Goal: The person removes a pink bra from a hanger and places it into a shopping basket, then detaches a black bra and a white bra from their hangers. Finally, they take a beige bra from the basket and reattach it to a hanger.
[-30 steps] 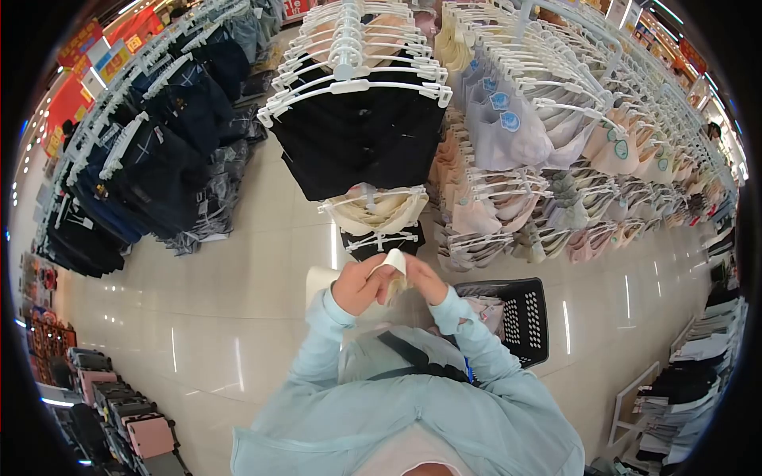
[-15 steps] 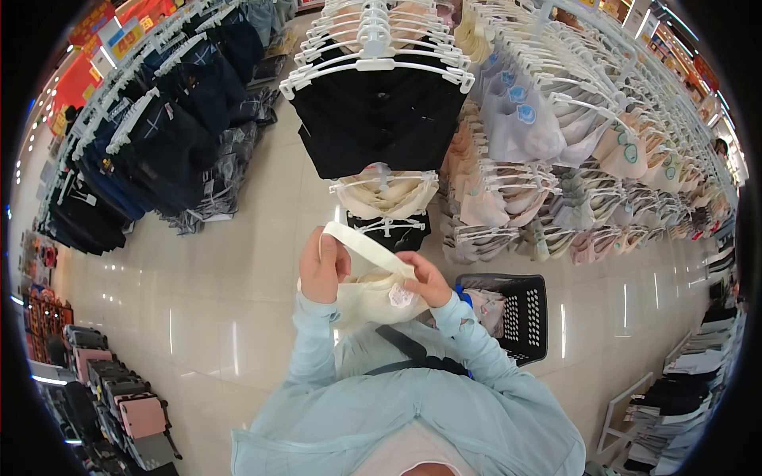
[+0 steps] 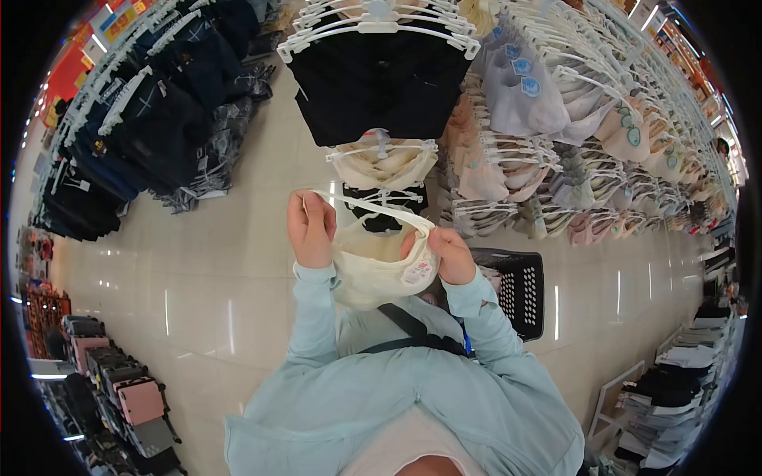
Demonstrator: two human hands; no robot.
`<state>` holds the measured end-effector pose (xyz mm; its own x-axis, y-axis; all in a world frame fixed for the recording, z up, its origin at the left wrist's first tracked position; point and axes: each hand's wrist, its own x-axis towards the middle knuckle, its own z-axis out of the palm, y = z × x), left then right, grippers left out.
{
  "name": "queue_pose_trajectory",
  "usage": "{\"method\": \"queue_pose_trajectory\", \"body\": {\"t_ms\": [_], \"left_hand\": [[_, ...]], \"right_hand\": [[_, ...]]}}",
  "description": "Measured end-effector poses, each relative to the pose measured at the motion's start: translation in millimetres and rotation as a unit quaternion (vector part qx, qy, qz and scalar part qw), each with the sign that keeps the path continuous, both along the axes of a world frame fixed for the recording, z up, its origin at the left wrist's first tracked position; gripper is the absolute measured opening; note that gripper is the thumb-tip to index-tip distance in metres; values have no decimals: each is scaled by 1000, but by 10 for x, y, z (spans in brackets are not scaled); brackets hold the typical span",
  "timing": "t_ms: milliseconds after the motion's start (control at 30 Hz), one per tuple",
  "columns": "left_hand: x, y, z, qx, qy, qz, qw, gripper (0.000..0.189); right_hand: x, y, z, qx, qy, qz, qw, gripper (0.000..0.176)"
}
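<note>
Between my hands hangs a cream bra [image 3: 367,279], its rounded cup side low and its band stretched across the top. My left hand [image 3: 311,228] is closed, pinching the band's left end. Closed around the right side, my right hand [image 3: 451,254] has its thumb and fingers at the edge beside a white and pink label [image 3: 417,272]. Part of the right fingers is hidden inside the fabric.
Black tops [image 3: 381,83] hang on white hangers ahead, above cream bras [image 3: 385,165]. Racks of pastel bras [image 3: 516,87] line the right, dark shorts [image 3: 163,131] the left. A black basket [image 3: 524,293] sits right of my body; suitcases [image 3: 139,401] stand lower left.
Both hands have risen slightly and moved farther apart, the left going left and the right going right. The bra now hangs more open, its label turned more toward me.
</note>
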<state>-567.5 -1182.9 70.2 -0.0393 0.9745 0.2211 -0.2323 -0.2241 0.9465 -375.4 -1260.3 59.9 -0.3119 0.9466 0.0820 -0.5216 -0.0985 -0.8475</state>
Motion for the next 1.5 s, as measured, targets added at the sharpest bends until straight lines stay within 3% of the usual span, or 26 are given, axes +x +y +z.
{"method": "queue_pose_trajectory", "body": {"t_ms": [167, 200, 267, 400, 467, 567, 733, 800, 867, 933, 1067, 1167, 1233, 1333, 1500], "left_hand": [[-30, 32, 18, -66, -35, -61, 995, 29], [-38, 44, 8, -68, -35, -61, 995, 29], [-53, 66, -31, -126, -140, -117, 975, 27], [-76, 100, -129, -153, -149, -185, 959, 27], [-92, 119, -161, -109, -59, -268, 955, 31], [-12, 84, -170, -89, 14, -285, 954, 33], [60, 65, -242, -132, 11, -328, 935, 30], [82, 74, -296, -118, 64, -355, 925, 32], [94, 87, -358, -135, 68, -354, 923, 32], [109, 113, -392, -72, 179, -310, 931, 27], [146, 128, -379, -87, 182, -259, 945, 13], [112, 227, -521, -45, 105, -263, 958, 11], [60, 301, -611, -81, 37, -355, 931, 11], [128, 249, -642, -25, -66, -367, 928, 13], [129, 174, -395, -44, -6, -323, 945, 15]], "right_hand": [[-31, 11, 57, -7, -60, -56, 997, 38], [-25, 18, 51, -14, -43, -58, 997, 37], [-12, 20, 36, -23, -26, -60, 998, 36], [26, 37, 16, 3, 48, -79, 996, 30], [42, 60, 8, 36, 60, -88, 994, 27], [71, 64, 50, 75, 34, -165, 983, 27], [193, 82, 185, 91, 65, -160, 981, 26], [228, 91, 252, 104, 74, -177, 976, 27], [250, 69, 362, 89, 77, -173, 978, 30], [278, 37, 405, 86, 54, -166, 981, 33], [279, -53, 408, 84, 24, -146, 985, 35], [287, -90, 414, 88, 31, -144, 985, 35], [321, -105, 401, 82, 57, -157, 982, 34], [336, -89, 401, 69, 53, -183, 979, 34], [338, -96, 336, 71, 23, -188, 979, 33]]}}
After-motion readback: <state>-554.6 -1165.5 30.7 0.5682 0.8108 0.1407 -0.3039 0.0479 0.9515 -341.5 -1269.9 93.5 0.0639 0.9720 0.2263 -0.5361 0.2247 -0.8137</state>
